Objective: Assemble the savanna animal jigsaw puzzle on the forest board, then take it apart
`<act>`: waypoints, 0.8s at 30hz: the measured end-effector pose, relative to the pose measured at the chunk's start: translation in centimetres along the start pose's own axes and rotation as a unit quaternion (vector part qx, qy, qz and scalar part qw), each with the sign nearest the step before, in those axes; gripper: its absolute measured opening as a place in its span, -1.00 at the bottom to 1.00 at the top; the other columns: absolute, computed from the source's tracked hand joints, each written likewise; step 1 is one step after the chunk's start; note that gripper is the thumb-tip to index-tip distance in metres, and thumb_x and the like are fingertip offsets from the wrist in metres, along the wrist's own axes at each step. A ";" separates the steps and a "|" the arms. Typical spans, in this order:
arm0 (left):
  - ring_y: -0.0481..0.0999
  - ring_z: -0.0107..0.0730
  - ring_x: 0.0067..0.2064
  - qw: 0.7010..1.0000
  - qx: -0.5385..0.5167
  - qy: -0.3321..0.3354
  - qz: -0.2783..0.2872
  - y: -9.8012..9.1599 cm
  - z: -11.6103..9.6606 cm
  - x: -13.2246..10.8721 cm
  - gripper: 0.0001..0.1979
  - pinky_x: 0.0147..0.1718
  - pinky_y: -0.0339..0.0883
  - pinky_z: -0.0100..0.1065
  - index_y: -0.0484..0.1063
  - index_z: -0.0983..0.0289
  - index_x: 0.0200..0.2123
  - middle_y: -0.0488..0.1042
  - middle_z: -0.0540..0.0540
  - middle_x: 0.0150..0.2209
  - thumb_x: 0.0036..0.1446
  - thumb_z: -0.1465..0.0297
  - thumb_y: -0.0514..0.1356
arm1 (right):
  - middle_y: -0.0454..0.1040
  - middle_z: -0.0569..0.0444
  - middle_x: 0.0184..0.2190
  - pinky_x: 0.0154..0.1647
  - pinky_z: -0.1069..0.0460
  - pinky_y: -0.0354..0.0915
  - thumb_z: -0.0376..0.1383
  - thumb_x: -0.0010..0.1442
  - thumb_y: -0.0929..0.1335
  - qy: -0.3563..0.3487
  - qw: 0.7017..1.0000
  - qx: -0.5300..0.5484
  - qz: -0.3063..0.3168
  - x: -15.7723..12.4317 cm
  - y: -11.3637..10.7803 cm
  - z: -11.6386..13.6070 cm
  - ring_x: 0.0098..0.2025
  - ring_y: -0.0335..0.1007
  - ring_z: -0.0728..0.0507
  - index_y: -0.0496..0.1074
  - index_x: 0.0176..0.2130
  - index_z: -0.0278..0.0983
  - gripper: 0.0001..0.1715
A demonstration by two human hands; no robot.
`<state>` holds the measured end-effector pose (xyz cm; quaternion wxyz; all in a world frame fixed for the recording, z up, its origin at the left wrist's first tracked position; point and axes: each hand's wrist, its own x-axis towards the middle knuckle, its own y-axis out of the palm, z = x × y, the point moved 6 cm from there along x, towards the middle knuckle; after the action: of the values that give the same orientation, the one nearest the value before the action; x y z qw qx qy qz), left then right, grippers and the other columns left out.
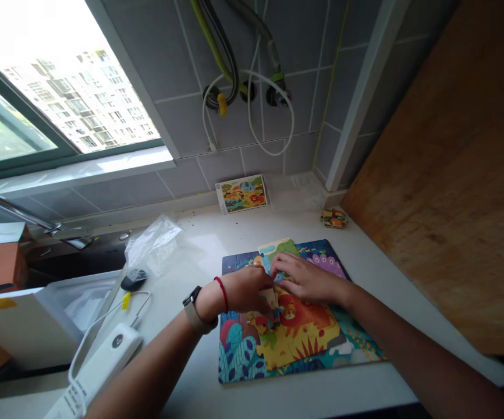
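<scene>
The left hand [244, 291] is curved over some pieces of a jigsaw puzzle [293, 343], and I cannot tell if its grip is closed on one piece. The right hand [306, 278] lies open and flat on the pieces. The puzzle is on the white counter [199, 396], and a small stack of pieces [334, 217] is beyond it.

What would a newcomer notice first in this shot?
A colourful jungle jigsaw puzzle on the countertop stands out first, with the left hand and the right hand together over its middle, the left wearing a red string and watch. Above it, a picture card leans against the tiled wall below looped hoses, and a bright window fills the upper left.
</scene>
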<state>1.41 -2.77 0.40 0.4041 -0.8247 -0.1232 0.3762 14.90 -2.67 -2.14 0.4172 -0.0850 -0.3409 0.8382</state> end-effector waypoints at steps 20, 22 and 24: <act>0.55 0.02 0.04 0.998 0.016 -0.048 -0.033 0.6 -1.1 -0.5 -0.42 0.05 0.44 -0.12 0.53 0.24 0.00 0.51 0.24 0.02 -0.06 0.17 0.56 | 0.55 0.05 -0.09 0.17 -0.11 0.37 -0.49 0.08 0.43 -0.022 0.999 0.028 -0.022 0.0 -0.4 0.2 0.02 0.50 -0.23 0.59 -0.18 -0.12 -0.66; 0.56 -0.03 0.01 0.998 -0.010 -0.045 -0.041 0.6 -0.9 -0.5 -0.43 0.01 0.45 -0.17 0.52 0.24 -0.02 0.50 0.22 0.02 -0.09 0.24 0.57 | 0.55 0.04 -0.09 0.15 -0.11 0.38 -0.48 0.09 0.44 -0.023 0.999 0.029 -0.022 0.0 -0.5 0.3 0.00 0.50 -0.23 0.59 -0.18 -0.12 -0.68; 0.56 -0.04 0.00 0.997 -0.030 -0.041 -0.050 0.5 -0.7 -0.5 -0.36 -0.02 0.45 -0.19 0.48 0.22 0.04 0.51 0.21 0.03 -0.13 0.31 0.57 | 0.54 0.04 -0.10 0.12 -0.11 0.39 -0.46 0.11 0.45 -0.023 0.999 0.026 -0.017 0.0 -0.5 0.4 -0.01 0.49 -0.23 0.58 -0.19 -0.13 -0.72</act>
<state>1.55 -3.73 0.57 0.3921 -0.8131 -0.1924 0.3849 15.04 -2.64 -1.54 0.4253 -0.0493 -0.3302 0.8412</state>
